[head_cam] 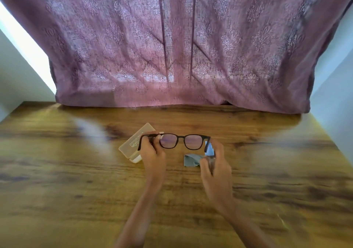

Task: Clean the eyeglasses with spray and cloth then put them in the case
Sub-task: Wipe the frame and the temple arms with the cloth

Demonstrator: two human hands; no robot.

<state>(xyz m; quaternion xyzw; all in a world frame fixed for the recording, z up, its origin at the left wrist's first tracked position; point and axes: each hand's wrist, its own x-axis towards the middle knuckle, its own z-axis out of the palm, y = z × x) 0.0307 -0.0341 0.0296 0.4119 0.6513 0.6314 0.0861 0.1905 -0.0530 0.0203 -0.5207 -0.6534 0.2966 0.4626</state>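
Dark-framed eyeglasses (180, 142) are held up above the wooden table (76, 180), lenses facing me. My left hand (153, 157) grips their left end at the hinge. My right hand (216, 171) is wrapped around a small spray bottle with a light blue top (209, 149), right beside the right end of the frame. A blue-grey cloth (192, 159) lies crumpled on the table under the glasses, partly hidden by my right hand. An open translucent case (136, 143) lies on the table behind my left hand.
A purple patterned curtain (181, 46) hangs along the table's far edge. White walls stand on both sides. The wooden surface stretches wide to the left and right of my hands.
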